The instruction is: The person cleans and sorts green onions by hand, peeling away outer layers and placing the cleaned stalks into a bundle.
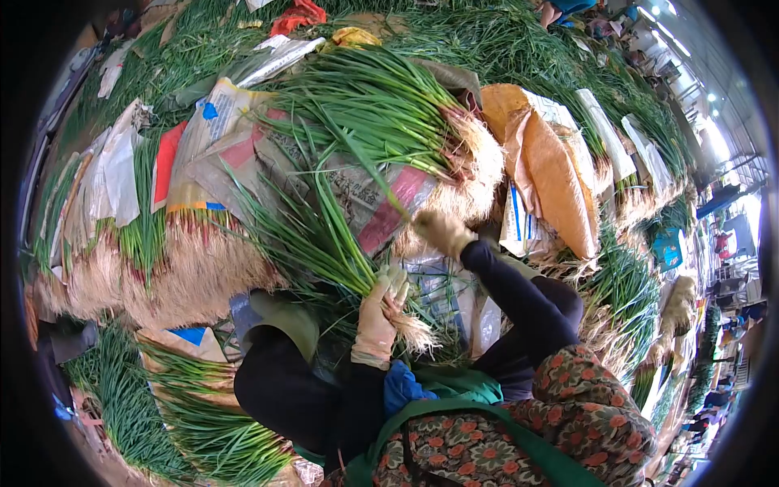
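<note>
My left hand (380,318), in a pale glove, is closed round a bunch of green onions (345,256). Their leaves point up and to the left, and the pale roots hang out below my fingers. Up and to the right, my gloved right hand (442,234) is blurred but closed, with one long green onion leaf (375,174) running up-left from its fingers. Just beyond, a large pile of green onions (381,105) lies on printed sacks (357,191), its reddish stems and roots turned right. Part of the right hand's grip is hidden.
Root-end bundles under sacks (203,252) stand at the left. An orange-tan sack (552,178) lies to the right of the pile. More green onions (211,406) lie at lower left. My knees flank the left hand. Other people are at the far right.
</note>
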Demonstrator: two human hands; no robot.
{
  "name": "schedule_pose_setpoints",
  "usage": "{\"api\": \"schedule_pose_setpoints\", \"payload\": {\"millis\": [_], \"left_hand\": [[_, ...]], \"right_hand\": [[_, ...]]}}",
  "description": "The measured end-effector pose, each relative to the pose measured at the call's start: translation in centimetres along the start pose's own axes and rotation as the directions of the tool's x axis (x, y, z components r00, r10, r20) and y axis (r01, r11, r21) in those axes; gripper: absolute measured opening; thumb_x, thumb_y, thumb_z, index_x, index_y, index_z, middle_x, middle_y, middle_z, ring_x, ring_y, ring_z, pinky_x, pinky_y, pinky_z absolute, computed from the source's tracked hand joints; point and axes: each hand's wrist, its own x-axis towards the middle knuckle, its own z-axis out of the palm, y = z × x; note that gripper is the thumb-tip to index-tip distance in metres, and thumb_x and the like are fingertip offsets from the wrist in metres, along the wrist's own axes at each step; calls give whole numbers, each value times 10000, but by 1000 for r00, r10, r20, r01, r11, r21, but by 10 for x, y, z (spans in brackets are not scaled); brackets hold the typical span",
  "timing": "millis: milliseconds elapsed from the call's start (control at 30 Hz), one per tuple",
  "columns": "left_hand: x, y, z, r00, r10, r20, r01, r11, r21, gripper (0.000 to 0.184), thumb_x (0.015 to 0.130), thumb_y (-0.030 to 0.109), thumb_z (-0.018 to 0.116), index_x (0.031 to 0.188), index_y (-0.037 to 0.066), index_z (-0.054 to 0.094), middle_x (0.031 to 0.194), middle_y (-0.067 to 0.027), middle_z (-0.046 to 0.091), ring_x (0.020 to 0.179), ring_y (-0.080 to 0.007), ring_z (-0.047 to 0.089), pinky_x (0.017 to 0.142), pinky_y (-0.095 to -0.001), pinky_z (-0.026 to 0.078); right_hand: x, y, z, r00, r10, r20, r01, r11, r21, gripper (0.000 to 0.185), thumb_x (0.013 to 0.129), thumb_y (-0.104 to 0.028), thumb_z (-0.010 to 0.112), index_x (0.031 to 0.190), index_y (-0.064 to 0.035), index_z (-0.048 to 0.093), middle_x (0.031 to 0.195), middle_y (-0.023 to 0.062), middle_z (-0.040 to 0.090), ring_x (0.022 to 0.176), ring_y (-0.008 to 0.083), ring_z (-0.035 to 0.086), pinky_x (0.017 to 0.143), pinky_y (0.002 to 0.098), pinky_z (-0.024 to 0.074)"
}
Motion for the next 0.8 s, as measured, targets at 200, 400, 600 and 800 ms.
{"api": "schedule_pose_setpoints", "payload": {"millis": [200,400,600,800], "left_hand": [[9,-6,-29,999,-30,19,25,970,240,220,901,246,520,894,33,575,667,-62,536,580,-163,515,571,-272,460],[-15,-17,7,999,0,-44,11,968,251,206,907,171,473,803,20,568,626,-64,507,560,-144,497,623,-246,471],[-3,-21,-10,996,29,-79,-23,997,69,181,899,189,500,921,27,577,786,-53,587,664,-145,546,643,-249,473],[3,-20,-19,998,-50,37,54,993,-108,151,909,151,486,963,30,558,839,-40,589,696,-132,550,653,-251,470]], "right_hand": [[-70,9,63,876,-330,352,-93,601,794,504,898,-383,555,1287,-67,493,1076,57,616,839,121,558,713,283,473],[-36,-36,59,905,-97,414,-351,378,857,465,865,-474,571,1066,-57,607,891,31,622,738,105,508,673,258,432],[-47,-39,86,964,-78,256,-264,-125,956,283,900,-388,548,860,-113,601,706,-24,555,595,98,493,509,242,409],[-51,-40,80,964,-206,167,-265,-708,655,182,976,-198,338,932,-85,474,640,-56,363,528,91,354,478,240,317]]}}
